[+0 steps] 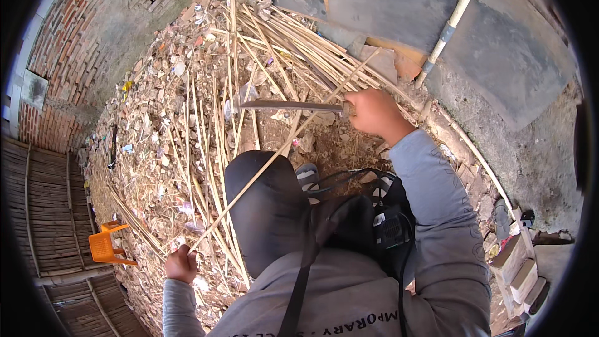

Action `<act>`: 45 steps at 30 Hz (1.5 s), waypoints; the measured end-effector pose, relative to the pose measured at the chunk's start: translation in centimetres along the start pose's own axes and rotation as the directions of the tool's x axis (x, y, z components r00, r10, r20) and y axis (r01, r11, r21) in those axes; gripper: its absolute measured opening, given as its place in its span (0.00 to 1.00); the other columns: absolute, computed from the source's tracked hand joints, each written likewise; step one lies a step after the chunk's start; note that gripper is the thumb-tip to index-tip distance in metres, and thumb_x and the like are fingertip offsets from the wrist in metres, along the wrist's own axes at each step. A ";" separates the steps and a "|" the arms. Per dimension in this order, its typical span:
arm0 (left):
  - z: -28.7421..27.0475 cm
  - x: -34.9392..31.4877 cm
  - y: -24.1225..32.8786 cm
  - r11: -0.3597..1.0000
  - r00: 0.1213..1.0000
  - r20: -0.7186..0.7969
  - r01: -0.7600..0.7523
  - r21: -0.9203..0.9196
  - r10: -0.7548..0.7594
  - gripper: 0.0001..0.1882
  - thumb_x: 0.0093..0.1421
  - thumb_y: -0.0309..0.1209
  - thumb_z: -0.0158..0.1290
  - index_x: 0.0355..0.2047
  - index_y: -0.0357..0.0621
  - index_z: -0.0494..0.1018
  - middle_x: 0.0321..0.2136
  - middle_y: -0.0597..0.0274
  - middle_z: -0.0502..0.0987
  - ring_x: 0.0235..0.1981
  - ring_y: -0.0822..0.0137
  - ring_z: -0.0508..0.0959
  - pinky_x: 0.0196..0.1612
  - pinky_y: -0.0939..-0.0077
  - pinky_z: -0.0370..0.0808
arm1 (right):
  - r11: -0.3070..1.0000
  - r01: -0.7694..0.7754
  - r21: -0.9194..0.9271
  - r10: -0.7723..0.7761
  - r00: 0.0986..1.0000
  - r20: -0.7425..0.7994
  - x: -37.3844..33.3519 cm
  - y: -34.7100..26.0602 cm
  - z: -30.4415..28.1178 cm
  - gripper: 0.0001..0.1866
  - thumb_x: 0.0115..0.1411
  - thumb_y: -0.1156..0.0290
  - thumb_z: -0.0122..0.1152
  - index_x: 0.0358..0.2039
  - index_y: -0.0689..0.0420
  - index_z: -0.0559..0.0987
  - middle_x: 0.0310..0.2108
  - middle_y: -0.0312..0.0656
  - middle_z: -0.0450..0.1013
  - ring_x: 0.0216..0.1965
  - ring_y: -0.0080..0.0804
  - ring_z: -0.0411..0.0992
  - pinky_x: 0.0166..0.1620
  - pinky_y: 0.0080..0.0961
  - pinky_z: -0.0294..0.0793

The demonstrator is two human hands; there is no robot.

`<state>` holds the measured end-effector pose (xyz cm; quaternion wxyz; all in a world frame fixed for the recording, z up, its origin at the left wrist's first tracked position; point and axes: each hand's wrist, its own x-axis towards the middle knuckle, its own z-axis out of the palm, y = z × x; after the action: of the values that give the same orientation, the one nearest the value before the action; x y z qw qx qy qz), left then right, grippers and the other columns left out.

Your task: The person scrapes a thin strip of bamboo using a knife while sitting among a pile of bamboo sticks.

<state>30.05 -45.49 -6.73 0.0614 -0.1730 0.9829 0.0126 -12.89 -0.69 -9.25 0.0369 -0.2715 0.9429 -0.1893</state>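
Observation:
My left hand [181,264], low on the left, is closed around the near end of a long pale bamboo strip [261,176]. The strip slants up to the right, passing over my dark-clothed knee. In my right hand [376,112] is a machete [281,105], gripped by its handle, which my fingers mostly cover. Its dark blade points left, lying nearly level across the view. Strip and blade cross close to the handle; whether they touch, I cannot tell.
Many bamboo strips [306,43] lie heaped at the back, with others spread across the littered ground. An orange plastic chair [107,244] stands at the left beside a woven bamboo wall [53,212]. A pale pole [450,25] leans on the grey wall at the right.

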 end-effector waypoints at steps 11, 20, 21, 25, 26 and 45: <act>-3.2 0.4 0.1 0.996 0.998 0.043 -0.050 -0.078 0.053 0.21 0.66 0.47 0.51 0.25 0.42 0.70 0.15 0.47 0.73 0.19 0.40 0.76 0.22 0.49 0.71 | 0.999 -0.048 -0.020 0.049 0.996 0.070 0.3 2.2 -0.1 0.17 0.50 0.70 0.63 0.42 0.57 0.83 0.36 0.55 0.79 0.41 0.55 0.78 0.45 0.45 0.77; -2.9 1.4 -0.7 0.994 0.996 -0.007 -0.084 -0.067 0.084 0.31 0.68 0.58 0.46 0.23 0.42 0.71 0.15 0.46 0.71 0.19 0.40 0.75 0.22 0.49 0.69 | 0.953 -0.287 0.094 0.289 0.957 -0.013 0.2 8.4 0.5 0.24 0.51 0.68 0.63 0.50 0.59 0.80 0.43 0.57 0.79 0.46 0.55 0.77 0.50 0.44 0.76; -3.0 1.2 -0.6 0.994 0.997 0.017 -0.080 -0.078 0.081 0.31 0.68 0.58 0.45 0.22 0.42 0.71 0.14 0.46 0.71 0.19 0.40 0.75 0.22 0.49 0.69 | 0.968 -0.231 0.094 0.233 0.972 -0.012 0.2 7.3 0.4 0.24 0.51 0.68 0.63 0.50 0.59 0.80 0.42 0.57 0.79 0.46 0.55 0.77 0.50 0.43 0.76; -2.2 0.8 -0.1 0.991 0.998 0.040 -0.051 -0.125 0.056 0.33 0.67 0.60 0.44 0.21 0.42 0.70 0.14 0.46 0.70 0.19 0.40 0.74 0.22 0.50 0.69 | 0.999 -0.019 0.048 0.014 0.995 0.102 0.8 5.4 -0.3 0.24 0.50 0.68 0.64 0.49 0.59 0.81 0.40 0.57 0.79 0.44 0.55 0.78 0.49 0.43 0.77; -1.7 0.5 -0.2 0.990 0.999 0.028 -0.039 -0.135 0.043 0.34 0.67 0.61 0.44 0.20 0.42 0.70 0.14 0.46 0.70 0.19 0.40 0.73 0.22 0.51 0.68 | 0.990 -0.078 0.114 0.073 0.996 0.048 0.8 6.1 0.5 0.23 0.49 0.68 0.64 0.49 0.59 0.81 0.40 0.57 0.79 0.44 0.55 0.78 0.49 0.42 0.77; -3.1 1.6 1.4 0.945 0.981 0.192 0.052 -0.324 0.012 0.34 0.70 0.58 0.44 0.21 0.38 0.72 0.11 0.54 0.67 0.13 0.57 0.66 0.21 0.60 0.64 | 0.971 -0.182 0.157 0.180 0.983 0.028 0.4 4.8 1.2 0.25 0.49 0.68 0.64 0.50 0.56 0.81 0.43 0.56 0.78 0.47 0.54 0.77 0.50 0.45 0.77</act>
<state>27.73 -44.82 -3.87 0.1261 -0.1890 0.9548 0.1917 -15.46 2.45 -12.17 0.0817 -0.1819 0.9454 -0.2579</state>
